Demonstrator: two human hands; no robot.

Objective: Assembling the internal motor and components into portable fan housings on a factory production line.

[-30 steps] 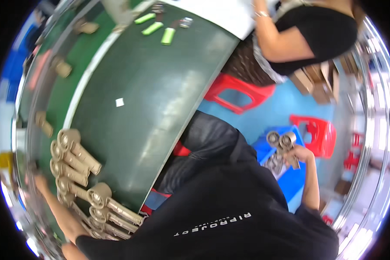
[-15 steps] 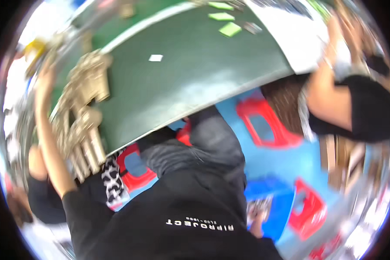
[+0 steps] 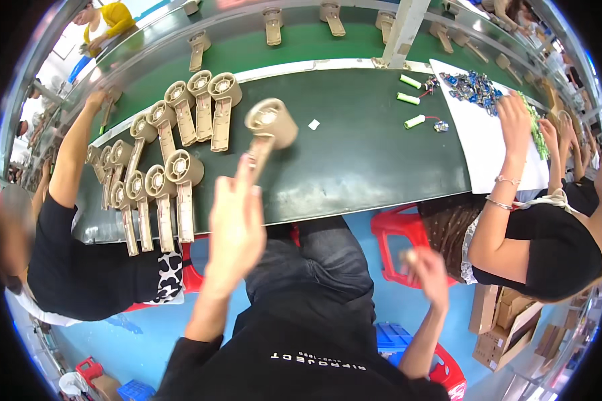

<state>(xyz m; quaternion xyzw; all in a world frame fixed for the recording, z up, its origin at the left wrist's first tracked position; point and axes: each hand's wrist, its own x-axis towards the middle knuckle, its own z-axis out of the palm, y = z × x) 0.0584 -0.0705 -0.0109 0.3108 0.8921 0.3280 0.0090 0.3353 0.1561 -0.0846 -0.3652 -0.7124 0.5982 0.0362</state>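
Tan housing (image 3: 272,123), round head plus straight handle, was up over the middle of the dark green table (image 3: 354,160), head end toward the table's far side, a bit blurred. Left hand (image 3: 237,220) had it by the handle, fingers closed in near the lower end, hand above the table's near edge. Right hand (image 3: 429,277) was off the table, out past its near edge toward the right, fingers bent, a small pale thing (image 3: 410,256) at the tips; too blurred, couldn't tell what it was or whether it was gripped. White slip (image 3: 314,124) lay flat near the table's middle. Two rows of similar housings (image 3: 194,172) filled the table's left part, handles mostly toward its near edge. Green cells (image 3: 414,122) with wires were on the table's right part; white sheet (image 3: 458,127) covered its right end, heap of blue boards (image 3: 475,90) on top, a co-worker's hand (image 3: 514,120) over it. Green belt (image 3: 301,45) ran along the table's far edge, carrying spaced-out housings (image 3: 272,27). Another co-worker's hand (image 3: 97,100) was beyond the table's far left corner, at the belt. Floor on the table's near side: red stool (image 3: 384,230), blue crate (image 3: 391,337), cardboard boxes (image 3: 505,327)
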